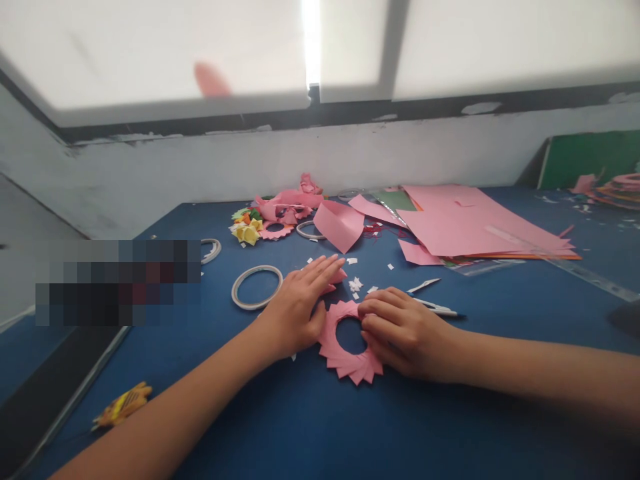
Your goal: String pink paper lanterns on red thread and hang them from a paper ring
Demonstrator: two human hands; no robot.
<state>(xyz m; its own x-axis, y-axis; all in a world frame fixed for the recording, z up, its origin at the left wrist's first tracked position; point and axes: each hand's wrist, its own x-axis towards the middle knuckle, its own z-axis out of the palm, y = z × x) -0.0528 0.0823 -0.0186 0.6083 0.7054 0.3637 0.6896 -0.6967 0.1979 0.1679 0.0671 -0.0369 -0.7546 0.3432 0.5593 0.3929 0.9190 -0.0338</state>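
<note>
A pink folded-paper ring (pixel 351 363) with a pointed outer edge lies on the blue tabletop, its round centre showing the table. My right hand (pixel 403 330) closes its curled fingers on the ring's right side; the fingertips are partly hidden. My left hand (pixel 303 310) lies flat with fingers stretched out, its thumb by the ring's upper left edge. From under those fingers pokes a pink folded-paper piece (pixel 337 279), mostly covered. A roll of double-sided tape (pixel 235 298) lies left of my left hand. White paper scraps (pixel 355 285) are scattered between and beyond my hands.
Beyond my right hand lie a pair of compasses (pixel 443 310) and a small white blade-like tool (pixel 425 285). Pink sheets (pixel 465 217) and a clear ruler (pixel 565 263) lie at back right. Crumpled pink paper (pixel 287 203) sits at the back. A brown-yellow toy-like object (pixel 123 405) lies front left.
</note>
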